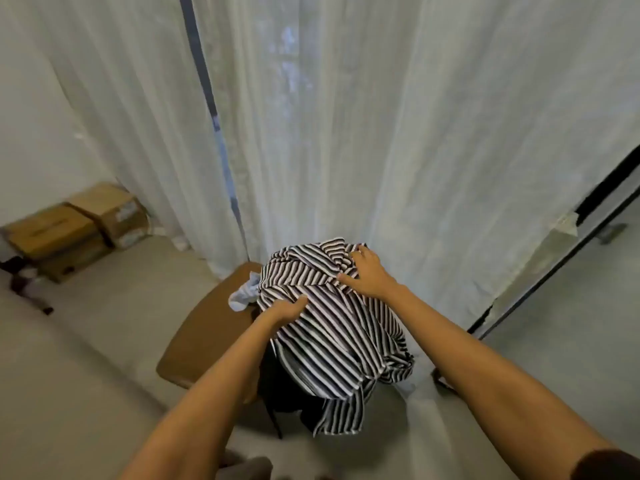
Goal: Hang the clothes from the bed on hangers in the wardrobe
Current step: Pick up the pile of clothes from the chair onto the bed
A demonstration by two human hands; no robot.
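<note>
White curtains (346,133) hang behind a brown chair (207,334), above which sits a bunched striped garment (339,341). The left hand (287,311) grips its near fold, thumb on top. The right hand (369,275) rests on the garment's top, fingers spread.

Entry one: we are logging a dark brownish cloth sleeve (611,466), plain, showing only at the lower right corner, where it is covering the right upper arm. Entry two: we are logging a bare left forearm (221,386) and a bare right forearm (485,368), uncovered throughout, ending in a bare left hand (287,309) and a bare right hand (369,276).
</note>
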